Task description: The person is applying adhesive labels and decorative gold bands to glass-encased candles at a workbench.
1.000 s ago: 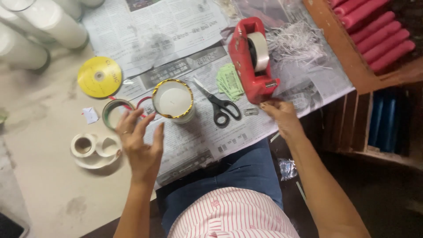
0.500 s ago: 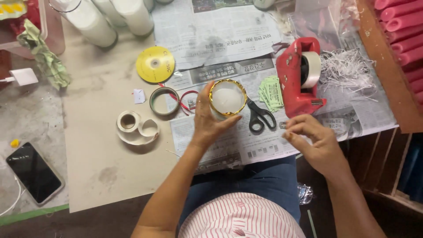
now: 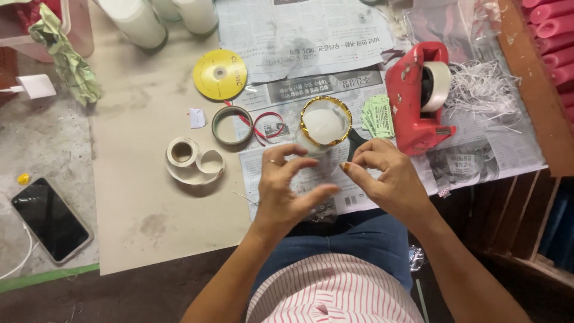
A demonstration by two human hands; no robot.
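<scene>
While both hands meet over the near edge of the newspaper, the count runs thus: one white candle jar with a gold-foil rim, one red tape dispenser, one yellow disc, one empty tape ring, one loop of red ribbon, one stack of green slips, one white double-ring tape holder, one phone by the left edge of the table, one white charger plug, and three tall white cylinders along the far edge. The scissors show only as a dark handle behind the right hand. The left hand is curled with thumb and fingers narrowly apart just below the jar, touching its lower side or nearly so; I cannot tell which. The right hand has its fingertips pinched together toward the left hand; what they pinch, if anything, is too small to see. The jar stands upright mid-newspaper, just left of the slips. Versus half a second ago: the left hand has come off the jar's rim, the right hand has moved in from beside the dispenser, and the scissors are now mostly covered.
</scene>
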